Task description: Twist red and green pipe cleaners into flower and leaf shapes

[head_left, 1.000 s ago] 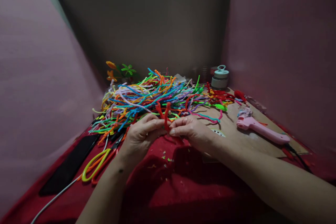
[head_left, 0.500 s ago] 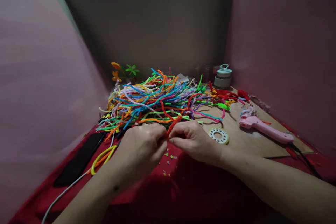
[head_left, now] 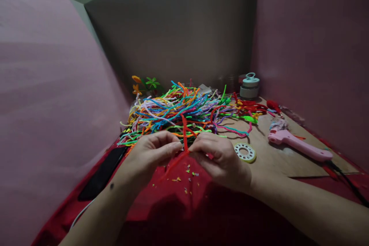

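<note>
Red pipe cleaners point(head_left: 185, 132), joined or crossed in the middle, are pinched between the thumb and fingers of my right hand point(head_left: 220, 159). One fuzzy end stands up, another leans toward the right hand, and a blurred tail slants down to the left. My left hand point(head_left: 154, 153) is just left of them, thumb and forefinger pressed together. Whether anything is between those fingertips I cannot make out. Behind both hands lies a big heap of many-coloured pipe cleaners point(head_left: 170, 109).
A pink hot glue gun point(head_left: 302, 147) with a black cord lies on a brown board point(head_left: 276, 161) at right, near a white ring-shaped spool point(head_left: 245, 152). A lidded jar point(head_left: 249, 86) stands behind. A black phone point(head_left: 102, 175) and coloured scraps point(head_left: 188, 171) lie on the red cloth point(head_left: 161, 207).
My left hand has turned and drawn slightly away from the red pipe cleaners, which now stand more upright in my right hand. The view has tilted up and shifted left.
</note>
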